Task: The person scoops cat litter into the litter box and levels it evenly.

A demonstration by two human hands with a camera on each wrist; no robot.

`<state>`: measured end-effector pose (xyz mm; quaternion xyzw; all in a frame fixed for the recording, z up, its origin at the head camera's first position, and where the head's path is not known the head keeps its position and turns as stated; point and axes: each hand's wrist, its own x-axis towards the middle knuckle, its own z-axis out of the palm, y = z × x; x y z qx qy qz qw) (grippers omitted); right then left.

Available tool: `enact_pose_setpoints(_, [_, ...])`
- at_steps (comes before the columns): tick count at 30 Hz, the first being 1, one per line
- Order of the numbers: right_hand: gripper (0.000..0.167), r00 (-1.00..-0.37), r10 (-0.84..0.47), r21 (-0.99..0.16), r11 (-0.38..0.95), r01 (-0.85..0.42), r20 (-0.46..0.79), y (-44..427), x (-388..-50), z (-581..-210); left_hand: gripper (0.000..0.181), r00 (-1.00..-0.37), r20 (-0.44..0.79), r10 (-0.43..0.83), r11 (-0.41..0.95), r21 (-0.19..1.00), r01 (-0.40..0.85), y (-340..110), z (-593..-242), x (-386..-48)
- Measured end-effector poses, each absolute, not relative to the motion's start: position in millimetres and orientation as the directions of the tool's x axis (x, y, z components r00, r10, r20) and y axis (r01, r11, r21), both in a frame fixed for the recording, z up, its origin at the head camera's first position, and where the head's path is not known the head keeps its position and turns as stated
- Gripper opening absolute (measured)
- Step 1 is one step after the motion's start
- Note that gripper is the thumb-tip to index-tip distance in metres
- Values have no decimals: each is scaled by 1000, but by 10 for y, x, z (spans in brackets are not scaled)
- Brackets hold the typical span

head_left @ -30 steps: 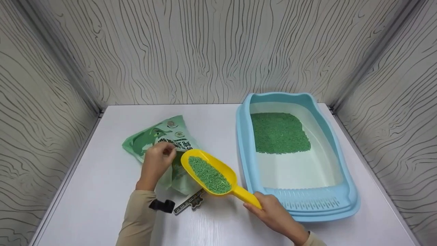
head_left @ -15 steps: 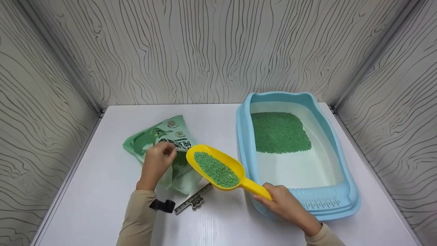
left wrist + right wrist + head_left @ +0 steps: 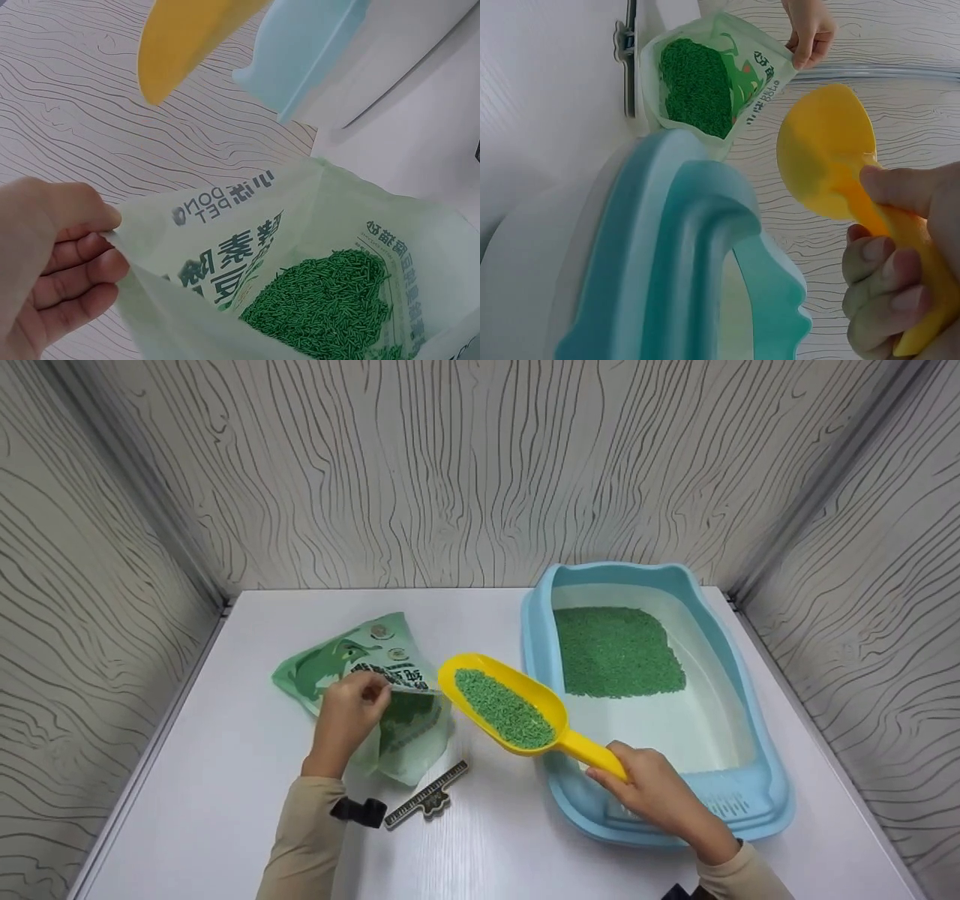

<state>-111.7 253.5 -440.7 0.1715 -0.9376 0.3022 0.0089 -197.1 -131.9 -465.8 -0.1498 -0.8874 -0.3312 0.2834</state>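
My left hand (image 3: 346, 716) pinches the upper edge of the green litter bag (image 3: 319, 667), holding its mouth apart. Green pellets (image 3: 326, 304) show inside the bag in the left wrist view. My right hand (image 3: 660, 787) grips the handle of a yellow scoop (image 3: 551, 701), fingers curled round it. A heap of green pellets (image 3: 504, 709) lies in the scoop, which hangs between the bag and the light-blue litter box (image 3: 534, 637). The handle passes over the box's near left rim. Inside the box, a patch of green pellets (image 3: 619, 652) covers the far left of the pale floor.
A dark bag clip (image 3: 426, 796) with a ruler-like bar lies on the white table (image 3: 465, 855), in front of the bag. Wood-patterned panels (image 3: 390, 472) enclose the table at the back and both sides.
My right hand has carried the loaded scoop right and slightly up in the head view, away from the bag mouth toward the litter box. The left hand stays nearly still at the bag's edge.
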Motion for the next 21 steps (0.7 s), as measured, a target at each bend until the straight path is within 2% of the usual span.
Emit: enact_pose_setpoints(21, [16,-972,-188,-497,836,-232,138,2840,-1168,-4254,4,-807,586,69,727,525,443,-1311,-4656,-1976])
